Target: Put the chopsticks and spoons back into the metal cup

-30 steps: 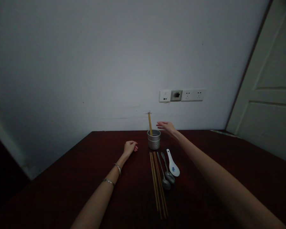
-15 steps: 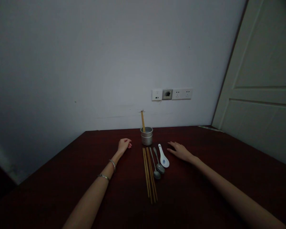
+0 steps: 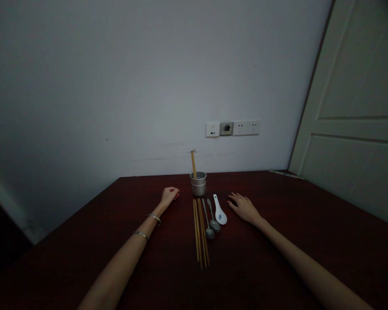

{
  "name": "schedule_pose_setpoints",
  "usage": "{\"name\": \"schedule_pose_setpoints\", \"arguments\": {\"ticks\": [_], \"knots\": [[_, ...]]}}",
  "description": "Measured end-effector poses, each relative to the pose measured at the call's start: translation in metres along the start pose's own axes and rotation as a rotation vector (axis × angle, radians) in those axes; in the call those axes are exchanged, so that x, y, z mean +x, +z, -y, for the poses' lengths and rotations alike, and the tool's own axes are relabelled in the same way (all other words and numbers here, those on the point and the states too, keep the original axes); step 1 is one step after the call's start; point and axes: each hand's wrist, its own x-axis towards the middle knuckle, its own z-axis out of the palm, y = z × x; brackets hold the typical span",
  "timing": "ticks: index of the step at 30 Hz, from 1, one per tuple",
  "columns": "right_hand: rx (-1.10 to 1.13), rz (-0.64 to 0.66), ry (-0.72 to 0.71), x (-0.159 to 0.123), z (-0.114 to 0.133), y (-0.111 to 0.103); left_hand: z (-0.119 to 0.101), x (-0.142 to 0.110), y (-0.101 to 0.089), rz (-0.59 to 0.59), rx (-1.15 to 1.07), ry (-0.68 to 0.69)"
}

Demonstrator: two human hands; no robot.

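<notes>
Bare tabletop (image 3: 168, 262) either side of the chopsticks (image 3: 198, 232) and spoons (image 3: 214, 225), metal cup (image 3: 198, 186) blocking straight beyond.

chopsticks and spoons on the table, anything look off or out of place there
Nothing looks spilled or broken. The loose chopsticks lie side by side with slightly uneven ends, and the white spoon slants beside the metal spoons. The only blemish is dark scuffing on the wall behind the cup.

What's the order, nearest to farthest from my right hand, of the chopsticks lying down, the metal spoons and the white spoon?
1. White spoon, just left of your right hand.
2. Metal spoons, left of the white spoon.
3. Chopsticks lying down, left of the metal spoons.
</notes>
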Motion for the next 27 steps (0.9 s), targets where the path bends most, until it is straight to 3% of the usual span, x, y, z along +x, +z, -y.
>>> {"name": "schedule_pose_setpoints", "arguments": {"ticks": [8, 12, 17, 27], "knots": [[-0.011, -0.006, 0.001, -0.002, 0.003, -0.002, -0.052, -0.044, 0.019, 0.334, 0.481, 0.088], [-0.023, -0.006, -0.007, -0.002, 0.002, -0.001, -0.065, -0.061, 0.025, 0.423, 0.655, 0.073], [-0.011, -0.009, -0.002, -0.001, 0.002, -0.001, -0.067, -0.071, 0.03, 0.398, 0.822, 0.041], [0.001, -0.021, -0.009, -0.002, 0.002, -0.002, -0.055, -0.067, 0.04, 0.258, 0.805, 0.079]]}}
